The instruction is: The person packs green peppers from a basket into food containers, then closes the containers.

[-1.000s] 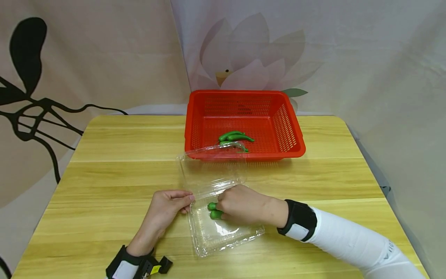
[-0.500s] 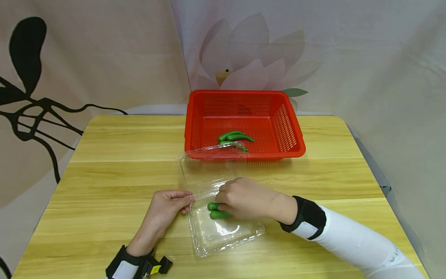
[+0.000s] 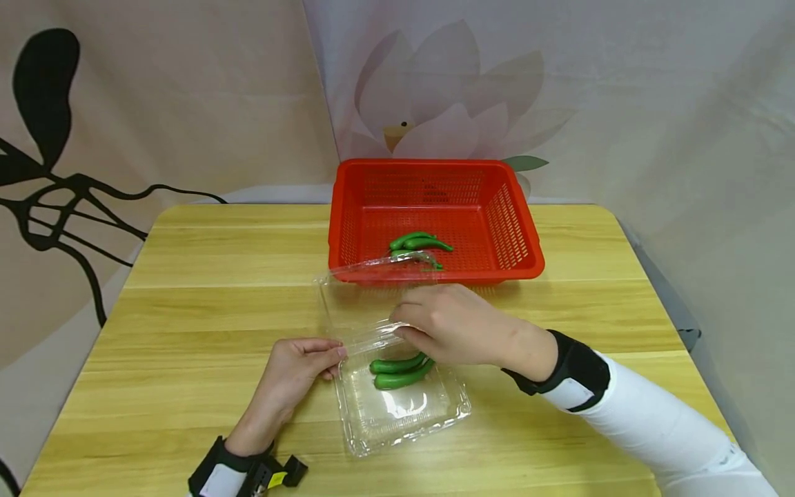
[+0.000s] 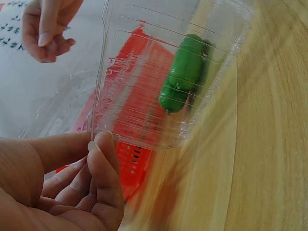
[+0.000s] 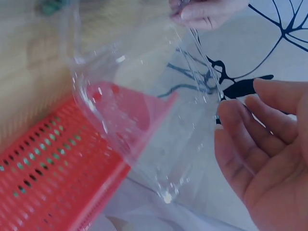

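A clear plastic clamshell box stands on the table with its lid swung back toward the basket. Inside its base lie two green chili peppers, side by side; the left wrist view shows their rounded ends through the plastic. My left hand pinches the box's left edge between thumb and fingertips. Above the hinge side of the box is my right hand, partly covering the lid. Seen from the right wrist, the right hand's loosely bent fingers hold nothing.
Behind the box stands a red perforated basket with several green chili peppers in it. The lid's far edge overlaps the basket's front rim in the head view. A patterned cloth hangs behind the wooden table.
My right hand has let go of the chili peppers and moved up toward the lid and slightly right. Both peppers now show in the box. My left hand has stayed on the edge.
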Tool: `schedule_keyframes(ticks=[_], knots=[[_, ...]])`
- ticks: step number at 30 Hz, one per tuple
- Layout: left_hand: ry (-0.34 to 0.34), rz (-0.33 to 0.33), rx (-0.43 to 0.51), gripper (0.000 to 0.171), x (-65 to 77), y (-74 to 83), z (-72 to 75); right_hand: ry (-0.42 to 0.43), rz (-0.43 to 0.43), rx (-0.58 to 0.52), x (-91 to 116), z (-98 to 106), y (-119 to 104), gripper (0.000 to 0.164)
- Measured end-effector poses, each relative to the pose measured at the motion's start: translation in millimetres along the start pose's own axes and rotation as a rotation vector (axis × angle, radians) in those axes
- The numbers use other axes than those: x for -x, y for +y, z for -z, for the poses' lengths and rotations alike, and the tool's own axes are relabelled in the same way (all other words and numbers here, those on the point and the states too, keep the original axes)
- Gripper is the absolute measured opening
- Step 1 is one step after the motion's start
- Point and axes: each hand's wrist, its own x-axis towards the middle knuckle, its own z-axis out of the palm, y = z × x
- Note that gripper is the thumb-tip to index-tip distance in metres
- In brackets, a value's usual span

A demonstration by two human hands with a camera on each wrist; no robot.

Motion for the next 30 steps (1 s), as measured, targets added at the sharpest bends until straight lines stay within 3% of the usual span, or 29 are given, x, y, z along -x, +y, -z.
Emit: schedule_keyframes(ticks=[7, 16, 23, 30], knots=[[0.006, -0.005, -0.019, 0.017, -0.4, 1.1, 0.2, 0.091, -0.023, 0.004, -5.0, 24.8, 8.4, 0.012], [0.008, 0.002, -0.005, 0.017, 0.5, -0.2, -0.7, 0.129, -0.117, -0.006, -8.4, 49.4, 29.8, 0.013], [0.005, -0.004, 0.002, 0.018, 0.9, 0.0, -0.8, 0.087, -0.224, 0.009, -13.6, 59.7, 50.1, 0.012], [0.006, -0.006, -0.008, 0.018, 0.8, -0.2, -0.6, -0.024, -0.352, 0.028, -26.0, 65.4, 76.6, 0.018]])
